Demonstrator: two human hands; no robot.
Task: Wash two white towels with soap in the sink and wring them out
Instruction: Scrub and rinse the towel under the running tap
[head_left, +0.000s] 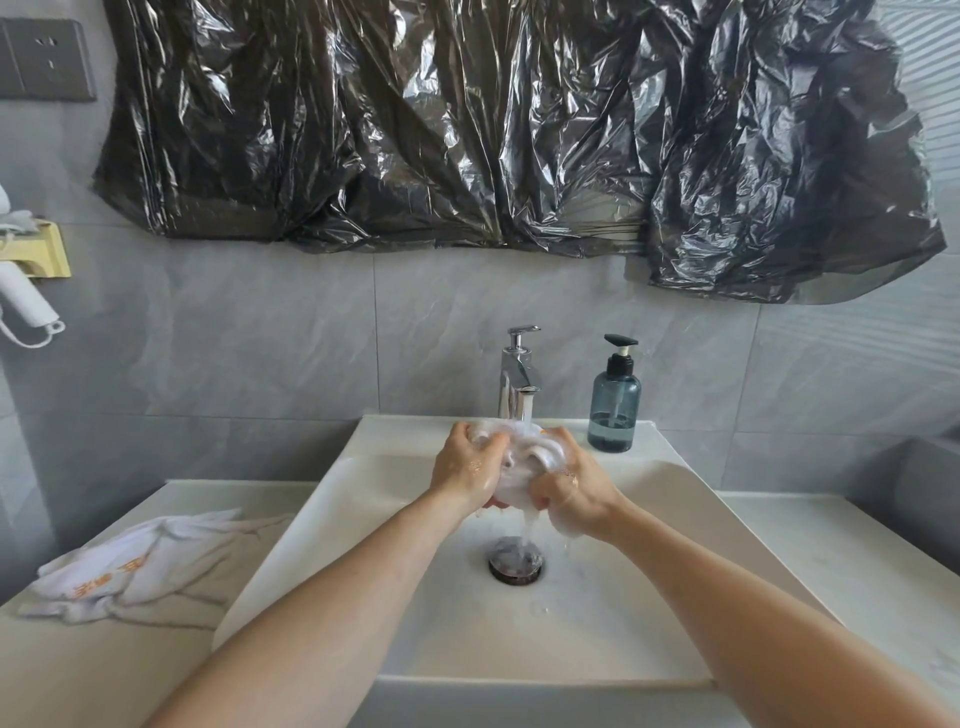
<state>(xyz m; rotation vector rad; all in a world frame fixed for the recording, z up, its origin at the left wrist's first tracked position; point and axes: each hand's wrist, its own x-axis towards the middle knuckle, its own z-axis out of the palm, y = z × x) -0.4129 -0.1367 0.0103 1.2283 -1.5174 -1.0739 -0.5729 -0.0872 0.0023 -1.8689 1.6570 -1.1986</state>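
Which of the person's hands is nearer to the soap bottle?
The right hand: the soap bottle stands on the sink rim just beyond it. The left hand grips the towel's far side.

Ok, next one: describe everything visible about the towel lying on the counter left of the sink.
The towel on the counter is white cloth with orange lettering printed near its front left part. It lies crumpled and loosely spread, with folds running toward the sink, on the pale countertop left of the basin. Neither hand touches it; both are busy in the basin. Whether it is wet or dry cannot be told.
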